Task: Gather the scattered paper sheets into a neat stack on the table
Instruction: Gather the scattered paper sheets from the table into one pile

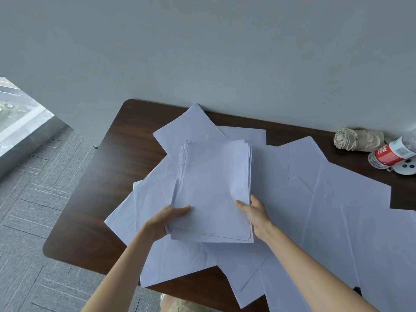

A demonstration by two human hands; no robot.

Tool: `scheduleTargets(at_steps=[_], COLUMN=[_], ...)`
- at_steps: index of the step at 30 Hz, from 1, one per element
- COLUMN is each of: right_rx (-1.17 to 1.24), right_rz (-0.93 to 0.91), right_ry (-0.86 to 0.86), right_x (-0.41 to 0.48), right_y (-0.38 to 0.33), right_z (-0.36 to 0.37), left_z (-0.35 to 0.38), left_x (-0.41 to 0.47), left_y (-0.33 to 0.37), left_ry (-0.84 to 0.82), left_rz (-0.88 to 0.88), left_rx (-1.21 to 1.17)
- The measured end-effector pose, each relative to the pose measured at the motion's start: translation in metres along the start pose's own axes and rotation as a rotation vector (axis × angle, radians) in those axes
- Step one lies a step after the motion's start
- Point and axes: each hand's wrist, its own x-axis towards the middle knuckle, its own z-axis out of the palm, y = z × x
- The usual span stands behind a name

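Observation:
A stack of white paper sheets (213, 185) is held above the dark wooden table (90, 210), its edges roughly aligned. My left hand (166, 221) grips the stack's near left corner, thumb on top. My right hand (254, 212) grips its near right edge, thumb also on top. Under and around the stack, several loose white sheets (326, 210) lie scattered and overlapping across the table, from the left side to the far right. Some hang over the near edge.
A folded beige umbrella (358, 138) and a plastic bottle with a red label (391, 153) lie at the table's back right, against the grey wall. A small white object (406, 168) sits beside the bottle. Grey carpet and a window lie to the left.

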Motion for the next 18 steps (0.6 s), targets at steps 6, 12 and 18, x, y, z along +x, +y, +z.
scheduleTargets(at_steps=[6, 12, 18], right_rx=[-0.186, -0.767, -0.838], right_rz=[-0.032, -0.265, -0.198], right_ry=[-0.057, 0.366, 0.341], right_x=[0.005, 0.022, 0.037], right_y=[-0.003, -0.016, -0.036], right_z=[-0.005, -0.059, -0.096], left_z=[-0.007, -0.022, -0.033], left_x=[0.002, -0.003, -0.006], left_y=[-0.008, -0.01, -0.01], left_ry=[0.059, 0.158, 0.199], left_rz=[0.23, 0.304, 0.343], left_rx=[0.046, 0.035, 0.062])
